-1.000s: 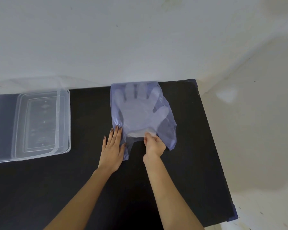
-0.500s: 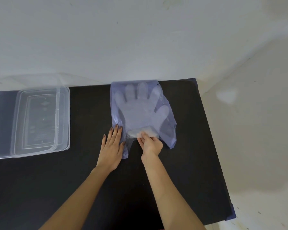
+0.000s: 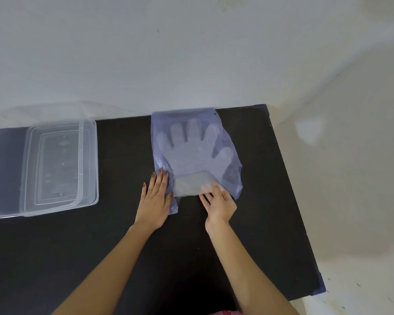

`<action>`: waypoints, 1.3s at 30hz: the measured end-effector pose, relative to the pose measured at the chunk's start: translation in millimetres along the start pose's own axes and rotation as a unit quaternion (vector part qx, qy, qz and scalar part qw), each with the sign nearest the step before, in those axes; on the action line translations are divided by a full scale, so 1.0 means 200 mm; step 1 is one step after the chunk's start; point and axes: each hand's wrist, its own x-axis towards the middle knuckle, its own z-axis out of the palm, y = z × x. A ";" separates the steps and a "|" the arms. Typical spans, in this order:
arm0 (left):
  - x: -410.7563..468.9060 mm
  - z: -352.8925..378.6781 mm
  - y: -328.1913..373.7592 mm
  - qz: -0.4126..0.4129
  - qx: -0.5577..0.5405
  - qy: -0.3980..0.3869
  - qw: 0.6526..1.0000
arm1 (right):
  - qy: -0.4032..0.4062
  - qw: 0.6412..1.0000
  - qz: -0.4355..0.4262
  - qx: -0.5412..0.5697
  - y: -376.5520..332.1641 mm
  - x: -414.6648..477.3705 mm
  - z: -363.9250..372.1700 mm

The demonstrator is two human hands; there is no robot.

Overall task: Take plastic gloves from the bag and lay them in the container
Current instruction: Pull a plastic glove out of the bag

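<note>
A thin bluish plastic bag lies flat at the back middle of the black table. Clear plastic gloves show through it, fingers pointing away from me. My left hand lies flat, fingers together, pressing the bag's near left corner. My right hand pinches the glove cuff at the bag's open near edge, and the cuff sticks out a little. A clear rectangular container stands at the table's left, well apart from the bag.
A clear lid lies under or beside the container at the far left edge. A pale wall rises behind the table. The table's right edge drops to a light floor.
My right hand has pulled back toward me with the glove cuff, drawing it partly out of the bag's mouth. The left hand has stayed pressed on the bag.
</note>
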 end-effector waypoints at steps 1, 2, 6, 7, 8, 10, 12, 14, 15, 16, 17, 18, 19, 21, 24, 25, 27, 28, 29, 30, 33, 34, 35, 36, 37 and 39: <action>0.00 0.00 0.00 -0.001 0.001 0.001 1.000 | 0.011 1.000 -0.010 0.003 0.00 0.00 -0.01; 0.00 0.00 0.01 -0.002 0.000 0.001 1.000 | 0.025 1.000 -0.019 0.003 0.00 0.00 -0.02; 0.00 0.00 0.01 -0.011 -0.004 -0.002 1.000 | 0.057 0.998 -0.034 0.009 0.01 0.00 -0.09; 0.00 0.00 0.00 -0.011 -0.004 -0.002 1.000 | 0.055 0.998 -0.032 0.013 0.01 -0.01 -0.10; 0.01 0.00 0.00 -0.011 -0.007 -0.002 1.000 | 0.051 0.998 -0.029 0.016 0.01 -0.02 -0.11; 0.01 0.01 0.00 -0.012 -0.010 -0.001 1.000 | 0.040 0.999 -0.019 0.009 0.01 -0.03 -0.10; 0.01 0.01 0.00 -0.015 -0.005 -0.003 1.000 | 0.035 0.999 -0.012 -0.007 0.01 -0.03 -0.08; 0.01 0.00 0.01 -0.020 0.003 -0.006 1.000 | 0.032 0.999 -0.007 -0.016 0.01 -0.02 -0.06; 0.01 0.00 0.01 -0.022 0.003 -0.008 1.000 | 0.030 0.999 -0.005 -0.020 0.01 -0.03 -0.06; 0.01 -0.01 0.02 -0.024 0.002 -0.008 1.000 | 0.028 0.999 -0.002 -0.024 0.01 -0.04 -0.06; 0.01 -0.01 0.02 -0.025 0.002 -0.007 1.000 | 0.025 0.999 0.002 -0.029 0.01 -0.05 -0.08; 0.00 -0.01 0.02 -0.024 0.002 -0.007 1.000 | 0.022 0.999 0.005 -0.035 0.01 -0.07 -0.11; 0.00 -0.01 0.02 -0.023 0.002 -0.008 1.000 | 0.020 0.999 0.010 -0.042 0.02 -0.09 -0.13; 0.00 -0.01 0.02 -0.023 0.000 -0.009 1.000 | 0.018 0.998 0.017 -0.055 0.04 -0.13 -0.20; 0.01 -0.02 0.02 -0.025 -0.004 -0.009 1.000 | 0.035 0.997 0.021 -0.069 0.06 -0.16 -0.30; 0.01 -0.02 0.02 -0.025 -0.001 -0.009 1.000 | 0.041 0.997 0.021 -0.069 0.06 -0.16 -0.34; 0.01 -0.02 0.03 -0.023 0.008 -0.009 1.000 | 0.036 0.997 0.023 -0.061 0.07 -0.16 -0.39; 0.01 -0.02 0.03 -0.024 0.009 -0.010 1.000 | 0.023 0.998 0.029 -0.055 0.07 -0.16 -0.40; 0.01 -0.03 0.04 -0.026 0.010 -0.008 1.000 | 0.010 0.998 0.037 -0.050 0.07 -0.16 -0.39; 0.01 -0.03 0.04 -0.027 0.014 -0.004 1.000 | -0.003 0.998 0.047 -0.045 0.08 -0.17 -0.38; -0.03 -0.04 0.07 -0.014 0.041 0.025 0.999 | -0.023 0.997 0.062 -0.034 0.07 -0.18 -0.31; -0.04 -0.04 0.07 -0.002 0.048 0.032 0.998 | -0.022 0.997 0.063 -0.029 0.07 -0.18 -0.29; -0.06 -0.03 0.07 0.008 0.053 0.032 0.998 | -0.019 0.998 0.064 -0.024 0.06 -0.17 -0.28; -0.08 -0.02 0.07 0.015 0.057 0.026 0.998 | -0.014 0.998 0.064 -0.022 0.05 -0.17 -0.28; -0.09 -0.01 0.07 0.017 0.062 0.018 0.998 | -0.014 0.998 0.064 -0.023 0.04 -0.17 -0.28; -0.10 0.01 0.05 0.010 0.066 0.000 0.998 | -0.021 0.997 0.055 -0.040 0.02 -0.18 -0.29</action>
